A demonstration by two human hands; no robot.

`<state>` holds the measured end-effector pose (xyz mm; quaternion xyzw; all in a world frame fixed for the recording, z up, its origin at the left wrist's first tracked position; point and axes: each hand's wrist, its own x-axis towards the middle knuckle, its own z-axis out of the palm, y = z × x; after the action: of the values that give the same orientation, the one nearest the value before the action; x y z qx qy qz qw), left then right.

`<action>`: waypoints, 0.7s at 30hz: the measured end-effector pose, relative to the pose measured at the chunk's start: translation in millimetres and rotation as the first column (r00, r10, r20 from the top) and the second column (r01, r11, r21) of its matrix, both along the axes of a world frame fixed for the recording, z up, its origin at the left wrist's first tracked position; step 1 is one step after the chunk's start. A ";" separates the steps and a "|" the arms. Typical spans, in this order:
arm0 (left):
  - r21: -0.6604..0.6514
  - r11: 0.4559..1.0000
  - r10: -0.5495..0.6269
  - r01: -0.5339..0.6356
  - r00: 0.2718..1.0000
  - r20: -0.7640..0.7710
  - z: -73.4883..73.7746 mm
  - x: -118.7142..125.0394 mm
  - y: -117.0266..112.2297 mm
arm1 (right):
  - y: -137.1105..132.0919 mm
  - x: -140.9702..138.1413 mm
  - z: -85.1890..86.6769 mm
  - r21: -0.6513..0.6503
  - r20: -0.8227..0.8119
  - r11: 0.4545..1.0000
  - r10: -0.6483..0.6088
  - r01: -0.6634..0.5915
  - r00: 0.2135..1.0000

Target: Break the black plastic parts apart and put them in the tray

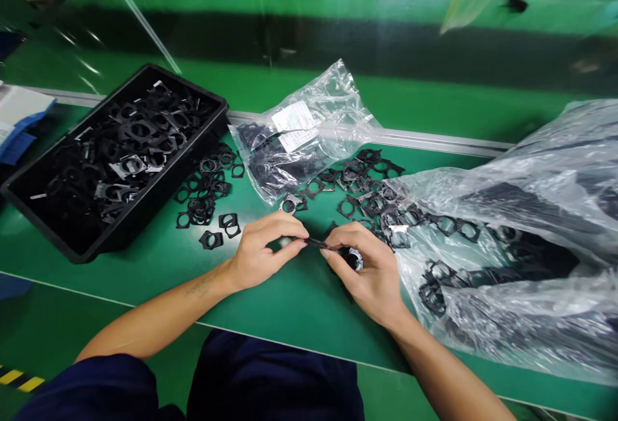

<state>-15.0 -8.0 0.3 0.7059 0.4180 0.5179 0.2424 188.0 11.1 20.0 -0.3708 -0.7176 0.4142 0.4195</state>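
Got one small black part (316, 243) edge-on btwn my hands, just above the worktop (270, 318), right in front of me. L hand (261, 250) is nearly closed, thumb + index pinching the part's L end; R hand (374, 273) pinches the R end the same way. A pale-ringed piece (357, 260) shows by R palm; view's poor there, so can't tell if it's held or just lying behind.

Black bin (145, 205) sits to my L, tilted away at an angle, w/ lots of black frames (164, 118) inside. Next to it, a loose pile of frames (201, 210) on the worktop. Ahead of my hands: clear bag (338, 99) w/ white label (295, 126) & dark parts in it. More loose frames (360, 179) are scattered R of that bag, up to the big plastic bag (541, 170) on my R, open toward me, w/ frames at its mouth.
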 end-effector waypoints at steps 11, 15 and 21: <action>0.037 0.999 -0.009 0.009 1.000 0.014 2.7 0.8 0.6 | -3.6 -1.5 -5.6 -0.169 -0.077 0.984 -0.067 0.053 0.995; 0.028 0.999 -0.030 0.030 0.999 0.014 3.7 0.3 0.8 | -3.2 -1.2 -5.0 -0.132 -0.064 0.990 -0.058 0.049 0.996; 0.038 0.996 -0.084 0.085 0.996 -0.022 3.0 -1.1 1.7 | 1.2 0.9 -3.6 -0.032 -0.008 0.999 -0.025 0.025 1.000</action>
<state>-16.0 -6.2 3.3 0.7327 0.3799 0.5082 0.2460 188.9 12.3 16.4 -0.3848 -0.7046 0.4216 0.4217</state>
